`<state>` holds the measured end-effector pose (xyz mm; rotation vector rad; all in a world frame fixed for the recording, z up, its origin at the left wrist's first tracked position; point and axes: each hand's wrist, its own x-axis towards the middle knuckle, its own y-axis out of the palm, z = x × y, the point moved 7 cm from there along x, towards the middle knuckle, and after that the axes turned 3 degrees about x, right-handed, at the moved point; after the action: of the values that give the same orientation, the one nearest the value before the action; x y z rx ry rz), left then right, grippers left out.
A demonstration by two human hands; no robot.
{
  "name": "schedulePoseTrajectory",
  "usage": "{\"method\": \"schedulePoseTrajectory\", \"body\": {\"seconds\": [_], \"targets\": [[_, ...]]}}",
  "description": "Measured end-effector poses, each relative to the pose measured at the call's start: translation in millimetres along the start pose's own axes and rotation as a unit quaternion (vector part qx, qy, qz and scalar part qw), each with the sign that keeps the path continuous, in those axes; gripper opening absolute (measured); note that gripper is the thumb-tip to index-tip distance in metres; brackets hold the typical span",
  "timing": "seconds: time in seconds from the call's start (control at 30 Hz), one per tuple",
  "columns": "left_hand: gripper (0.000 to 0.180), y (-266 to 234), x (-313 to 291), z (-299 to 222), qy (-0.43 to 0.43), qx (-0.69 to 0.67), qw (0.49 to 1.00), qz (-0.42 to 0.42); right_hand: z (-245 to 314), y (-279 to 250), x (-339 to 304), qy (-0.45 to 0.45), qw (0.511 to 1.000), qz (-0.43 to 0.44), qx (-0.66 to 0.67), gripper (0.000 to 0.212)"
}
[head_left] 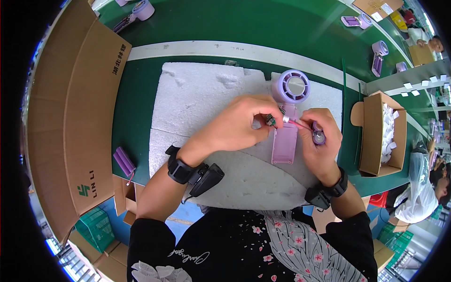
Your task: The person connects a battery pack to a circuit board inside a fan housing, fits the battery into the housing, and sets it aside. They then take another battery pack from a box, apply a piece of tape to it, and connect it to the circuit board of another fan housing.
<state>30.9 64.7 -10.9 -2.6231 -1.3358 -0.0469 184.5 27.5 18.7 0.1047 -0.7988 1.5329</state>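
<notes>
A green surface (225,23) in a busy workroom carries a white foam board (197,103). Over the foam, the left hand (244,123) pinches a little green circuit board (271,120). The right hand (324,141) grips a purple battery (319,137). Red and dark wires (300,124) run from the battery to a white plug (285,119) by the left fingertips; I cannot tell if it is pushed in. A purple fan (292,86) lies just under the hands, its round head at 12 o'clock and its open pink handle (284,145) at 6.

Farther out, a box of white bits (383,136) stands at 3 o'clock. A spare battery pair (124,160) lies between 8 and 9. A tall brown box (70,127) stands at 9. More fans (379,56) lie at 10, 1 and 2.
</notes>
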Motion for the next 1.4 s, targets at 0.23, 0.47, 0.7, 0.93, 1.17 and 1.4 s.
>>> {"method": "schedulePoseTrajectory", "body": {"seconds": [0.23,0.47,0.7,0.93,1.17,1.4], "targets": [[0.014,-0.9,0.1,3.2,-0.042,-0.018,0.999,0.028,0.5,0.3,0.7,0.01,0.997,0.066,-0.023,0.022],[0.023,-1.3,-1.2,15.1,-0.12,-0.096,0.988,0.0,7.4,0.7,-0.6,-0.019,0.993,0.056,-0.105,0.016],[0.018,-5.4,-0.2,17.4,-0.142,-0.133,0.981,-0.014,-2.6,5.6,3.6,0.047,0.988,0.126,-0.075,0.011],[0.014,-3.4,-2.6,22.1,-0.129,-0.134,0.983,-0.004,-6.1,11.4,10.7,0.116,0.976,0.17,-0.069,0.009],[0.014,-2.6,-0.8,18.9,-0.138,-0.127,0.982,-0.007,-10.5,10.9,7.2,0.073,0.984,0.151,-0.057,0.01],[0.021,-3.8,-2.6,13.3,-0.128,-0.078,0.989,0.019,-5.6,9.6,5.7,-0.013,0.985,0.159,-0.071,0.014]]}}
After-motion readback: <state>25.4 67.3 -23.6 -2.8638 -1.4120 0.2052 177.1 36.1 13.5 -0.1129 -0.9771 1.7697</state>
